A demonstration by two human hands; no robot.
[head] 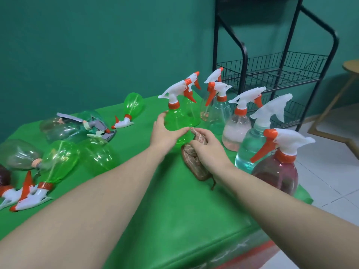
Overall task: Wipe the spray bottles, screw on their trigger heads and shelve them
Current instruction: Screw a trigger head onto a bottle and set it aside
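A teal wall (97,45) is seen behind; a white tiled floor (328,175) and a wooden stool (349,66) are shown at right.

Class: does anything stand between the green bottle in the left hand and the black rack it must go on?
Yes. Upright bottles crowd the table's right side between the green bottle and the rack: a clear bottle and a pink bottle stand directly across that path.
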